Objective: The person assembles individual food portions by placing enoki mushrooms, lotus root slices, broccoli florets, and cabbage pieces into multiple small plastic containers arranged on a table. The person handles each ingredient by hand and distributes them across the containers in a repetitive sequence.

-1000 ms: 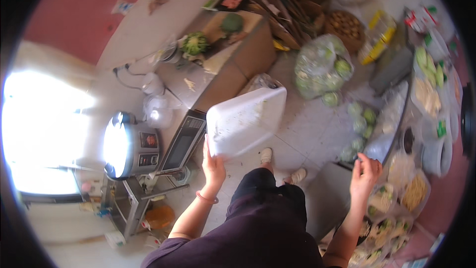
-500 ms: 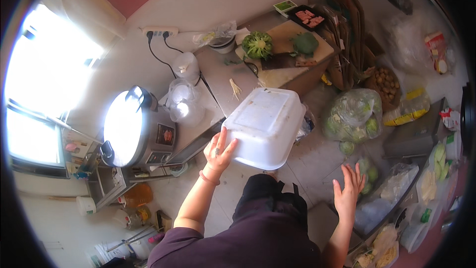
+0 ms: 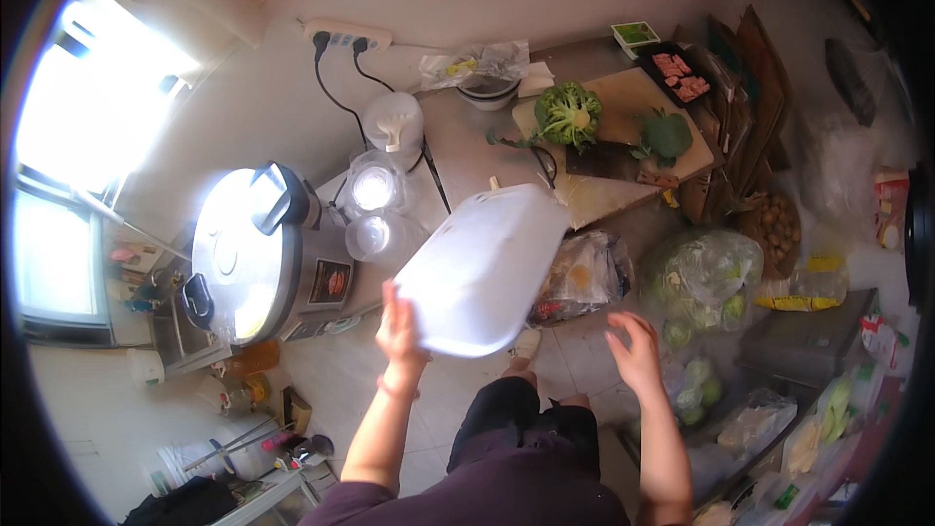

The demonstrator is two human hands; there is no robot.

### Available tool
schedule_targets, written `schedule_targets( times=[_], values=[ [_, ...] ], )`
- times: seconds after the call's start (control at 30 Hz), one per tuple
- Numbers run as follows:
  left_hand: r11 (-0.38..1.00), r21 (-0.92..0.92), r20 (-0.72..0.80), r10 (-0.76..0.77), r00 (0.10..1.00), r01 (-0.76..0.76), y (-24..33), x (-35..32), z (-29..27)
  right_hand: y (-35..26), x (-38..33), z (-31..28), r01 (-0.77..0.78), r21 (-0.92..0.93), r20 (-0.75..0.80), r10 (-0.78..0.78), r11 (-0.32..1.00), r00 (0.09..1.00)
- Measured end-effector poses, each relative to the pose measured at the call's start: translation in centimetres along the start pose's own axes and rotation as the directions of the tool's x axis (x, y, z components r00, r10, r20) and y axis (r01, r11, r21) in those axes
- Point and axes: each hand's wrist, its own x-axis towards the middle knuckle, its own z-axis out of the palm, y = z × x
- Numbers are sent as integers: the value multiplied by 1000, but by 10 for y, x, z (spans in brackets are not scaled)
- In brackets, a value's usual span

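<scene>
A white plastic tub [image 3: 487, 268] hangs tilted in front of me, over the near edge of the work table. My left hand [image 3: 397, 329] grips it by its near left edge, and part of the fingers is hidden behind it. Smooth, slightly blurred white plastic faces me, so I cannot see what, if anything, is inside. My right hand [image 3: 635, 351] is empty, its fingers apart and a little bent, to the right of the tub. Nearest to it are a bag of green vegetables [image 3: 706, 278] and a bag of packaged goods [image 3: 584, 278].
On the table [image 3: 458, 151] sit a head of broccoli [image 3: 569, 115], a cutting board [image 3: 623, 102] and a black tray of pink meat [image 3: 679, 76]. A large cooker [image 3: 258, 253] stands at left, beside clear plastic containers [image 3: 375, 234]. Flattened cardboard [image 3: 755, 88] leans at right.
My view has shifted. The tub has turned in my left hand, so its flat ridged base no longer shows as before. My right hand has moved left, toward the tub, its fingers more bent.
</scene>
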Motion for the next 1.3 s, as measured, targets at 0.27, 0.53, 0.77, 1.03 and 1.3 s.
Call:
schedule_targets(
  times=[0.27,0.53,0.77,1.03,1.3],
  values=[
    [283,-416,113,-927,358,864,49,-55,-68,-34,250,203,143,-350,89,-119,926,989],
    [-336,-679,436,-900,-10,653,79,-33,3,30,256,253,245,-524,241,-134,816,961],
    [-539,-706,657,-740,142,460,62,-13,127,61,154,128,73,-365,217,9,928,976],
    [761,-554,575,57,816,337,184,-24,161,16,84,74,-664,727,615,267,171,742],
    [-862,-447,892,-450,45,241,247,20,215,92,135,41,634,275,269,-691,722,671]
  ],
)
